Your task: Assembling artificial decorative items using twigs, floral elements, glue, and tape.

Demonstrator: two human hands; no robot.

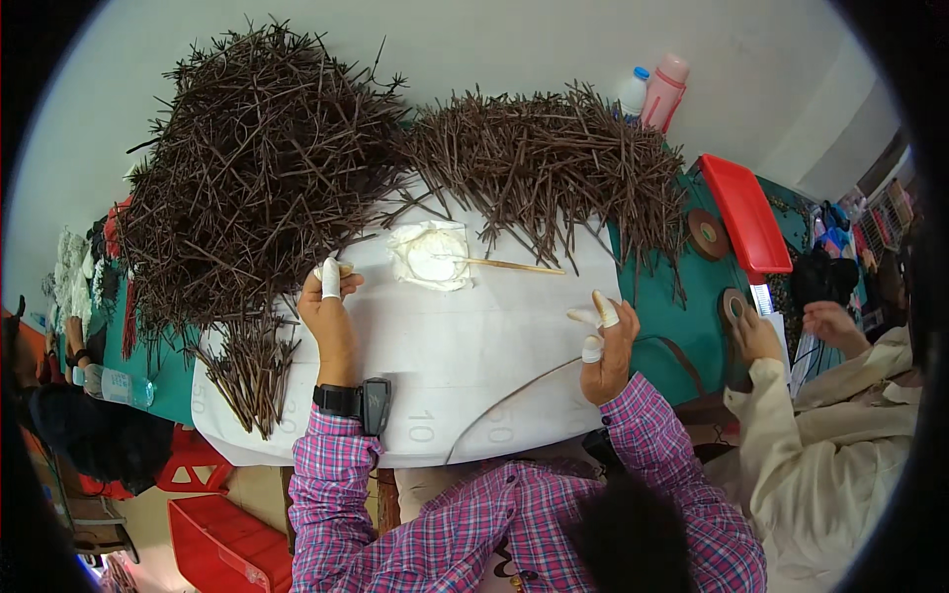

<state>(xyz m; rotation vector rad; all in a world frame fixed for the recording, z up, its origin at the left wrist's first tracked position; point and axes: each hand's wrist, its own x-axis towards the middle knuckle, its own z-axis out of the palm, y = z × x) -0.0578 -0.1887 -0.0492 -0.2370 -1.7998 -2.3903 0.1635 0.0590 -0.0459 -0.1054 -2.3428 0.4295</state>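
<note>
My left hand, white coverings on its fingers, is at the right edge of the large heap of dark brown twigs. Its fingers are curled together; whatever may be between them is too small to make out. Over the right part of the white sheet, my right hand has its covered thumb and fingers apart. A thin brown strip runs by this hand; I cannot tell whether it touches. A shallow white dish of pale paste lies between and beyond my hands, a wooden stick resting in it.
More twigs lie at the back; a small twig bunch is at the left. Brown tape rolls and a red tray stand right. A co-worker's hand is close by. Bottles stand behind.
</note>
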